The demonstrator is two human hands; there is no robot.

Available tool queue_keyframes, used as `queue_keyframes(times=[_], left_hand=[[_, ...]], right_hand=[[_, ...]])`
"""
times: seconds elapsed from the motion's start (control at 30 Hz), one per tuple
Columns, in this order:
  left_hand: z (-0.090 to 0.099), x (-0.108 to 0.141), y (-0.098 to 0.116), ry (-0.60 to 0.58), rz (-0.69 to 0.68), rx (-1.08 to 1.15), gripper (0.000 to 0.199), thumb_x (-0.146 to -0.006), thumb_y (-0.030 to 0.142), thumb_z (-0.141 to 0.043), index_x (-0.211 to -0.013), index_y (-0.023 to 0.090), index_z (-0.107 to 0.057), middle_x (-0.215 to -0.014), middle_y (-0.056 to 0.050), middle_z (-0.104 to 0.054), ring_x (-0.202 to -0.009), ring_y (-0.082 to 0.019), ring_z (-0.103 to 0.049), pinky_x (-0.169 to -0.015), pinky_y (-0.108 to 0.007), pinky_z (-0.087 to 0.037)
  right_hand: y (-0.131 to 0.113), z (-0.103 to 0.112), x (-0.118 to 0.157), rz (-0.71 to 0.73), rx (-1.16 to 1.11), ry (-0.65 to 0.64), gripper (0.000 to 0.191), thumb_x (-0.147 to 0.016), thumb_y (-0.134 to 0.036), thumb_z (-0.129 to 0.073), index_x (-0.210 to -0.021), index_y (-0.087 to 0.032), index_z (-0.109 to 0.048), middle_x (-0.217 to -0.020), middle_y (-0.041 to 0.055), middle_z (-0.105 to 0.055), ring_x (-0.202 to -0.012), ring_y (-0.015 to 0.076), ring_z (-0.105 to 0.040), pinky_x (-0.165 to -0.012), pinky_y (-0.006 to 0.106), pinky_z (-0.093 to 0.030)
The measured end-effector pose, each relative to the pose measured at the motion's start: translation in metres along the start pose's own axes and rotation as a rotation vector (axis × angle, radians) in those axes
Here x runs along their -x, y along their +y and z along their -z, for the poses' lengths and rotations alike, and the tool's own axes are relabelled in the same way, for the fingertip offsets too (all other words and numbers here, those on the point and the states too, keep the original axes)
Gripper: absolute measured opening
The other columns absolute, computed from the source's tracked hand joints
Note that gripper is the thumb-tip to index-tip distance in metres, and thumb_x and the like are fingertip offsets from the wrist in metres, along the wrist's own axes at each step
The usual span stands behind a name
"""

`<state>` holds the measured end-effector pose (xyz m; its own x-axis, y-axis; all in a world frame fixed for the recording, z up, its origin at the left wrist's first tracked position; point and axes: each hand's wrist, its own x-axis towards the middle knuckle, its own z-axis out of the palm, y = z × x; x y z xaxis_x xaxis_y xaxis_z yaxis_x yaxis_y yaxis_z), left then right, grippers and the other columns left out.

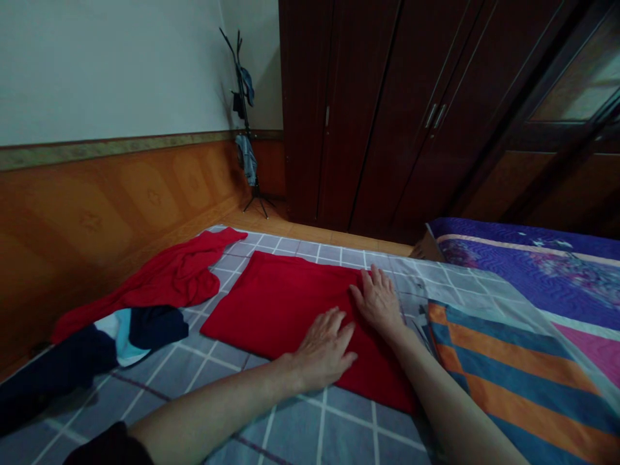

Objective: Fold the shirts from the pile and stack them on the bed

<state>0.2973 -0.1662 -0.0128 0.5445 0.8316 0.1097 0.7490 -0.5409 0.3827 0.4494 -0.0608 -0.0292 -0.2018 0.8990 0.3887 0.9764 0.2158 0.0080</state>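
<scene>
A red cloth (271, 290), folded into a flat four-sided shape, lies on a grey checked bed cover (290, 423). My left hand (325, 349) rests on its near part, palm down with the fingers spread. Farther off and to the right, my right hand (380, 297) lies on the cloth near its far edge, fingers also stretched out. Neither hand grips anything. The two hands are apart.
A crumpled red garment (169, 274) and dark blue clothing with white and light blue parts (128, 336) lie at the left. An orange and blue striped cloth (518, 368) is at the right. Behind stand a coat rack (243, 103) and a dark wardrobe (368, 116).
</scene>
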Motion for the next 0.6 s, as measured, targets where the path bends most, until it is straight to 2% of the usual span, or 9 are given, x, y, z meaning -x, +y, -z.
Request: queue_keyframes(times=[0.07, 0.1, 0.17, 0.23, 0.37, 0.5, 0.6], left_hand=[[-0.003, 0.007, -0.001, -0.054, -0.054, -0.023, 0.057, -0.094, 0.040, -0.042, -0.141, 0.009, -0.033, -0.148, -0.021, -0.027, -0.139, -0.033, -0.021, -0.113, -0.048, -0.022], [-0.004, 0.011, 0.002, -0.081, -0.107, -0.020, 0.057, -0.095, 0.041, -0.037, -0.142, 0.009, -0.031, -0.149, -0.021, -0.025, -0.140, -0.032, -0.018, -0.114, -0.049, -0.018], [-0.003, 0.015, 0.010, -0.105, -0.185, -0.006, 0.054, -0.097, 0.042, -0.029, -0.142, 0.013, -0.032, -0.149, -0.019, -0.027, -0.140, -0.032, -0.018, -0.114, -0.051, -0.014], [0.000, 0.015, 0.017, -0.109, -0.205, 0.010, 0.053, -0.098, 0.043, -0.027, -0.143, 0.017, -0.032, -0.149, -0.018, -0.027, -0.140, -0.034, -0.017, -0.113, -0.055, -0.013], [0.007, 0.011, 0.022, -0.121, -0.223, 0.020, 0.049, -0.097, 0.043, -0.032, -0.142, 0.024, -0.034, -0.153, -0.016, -0.016, -0.139, -0.040, -0.011, -0.108, -0.062, -0.015], [0.003, 0.011, 0.024, -0.096, -0.230, 0.005, 0.044, -0.094, 0.040, -0.040, -0.138, 0.030, -0.041, -0.154, -0.013, -0.013, -0.140, -0.041, -0.006, -0.105, -0.067, -0.015], [0.000, 0.013, 0.024, -0.088, -0.209, 0.013, 0.042, -0.094, 0.040, -0.041, -0.134, 0.030, -0.044, -0.153, -0.012, -0.019, -0.139, -0.041, -0.011, -0.103, -0.066, -0.021]], right_hand=[[-0.005, 0.004, 0.002, 0.015, 0.014, 0.009, 0.049, -0.093, -0.035, -0.042, -0.130, -0.005, -0.048, -0.141, 0.0241, -0.038, -0.130, 0.0359, -0.034, -0.104, 0.048, -0.027], [-0.008, 0.006, 0.004, 0.024, 0.015, 0.002, 0.048, -0.092, -0.034, -0.043, -0.130, -0.005, -0.049, -0.141, 0.0237, -0.038, -0.131, 0.0357, -0.034, -0.104, 0.048, -0.027], [-0.013, 0.011, 0.006, 0.045, 0.003, -0.029, 0.048, -0.089, -0.029, -0.047, -0.130, -0.005, -0.049, -0.142, 0.0238, -0.037, -0.131, 0.0361, -0.033, -0.105, 0.048, -0.026], [-0.018, 0.016, 0.008, 0.051, -0.038, -0.052, 0.049, -0.087, -0.026, -0.049, -0.131, -0.005, -0.048, -0.142, 0.0239, -0.037, -0.131, 0.0365, -0.033, -0.105, 0.048, -0.027], [-0.027, 0.021, 0.005, 0.039, -0.213, -0.033, 0.050, -0.086, -0.030, -0.047, -0.130, -0.005, -0.049, -0.137, 0.0235, -0.043, -0.127, 0.0350, -0.038, -0.102, 0.047, -0.033], [-0.030, 0.007, 0.003, 0.000, -0.413, 0.089, 0.053, -0.089, -0.040, -0.039, -0.129, -0.007, -0.047, -0.133, 0.0225, -0.047, -0.125, 0.0309, -0.041, -0.100, 0.047, -0.036], [-0.024, -0.010, 0.002, -0.127, -0.370, 0.159, 0.055, -0.089, -0.044, -0.036, -0.128, -0.007, -0.046, -0.134, 0.0231, -0.045, -0.127, 0.0325, -0.038, -0.101, 0.050, -0.032]])
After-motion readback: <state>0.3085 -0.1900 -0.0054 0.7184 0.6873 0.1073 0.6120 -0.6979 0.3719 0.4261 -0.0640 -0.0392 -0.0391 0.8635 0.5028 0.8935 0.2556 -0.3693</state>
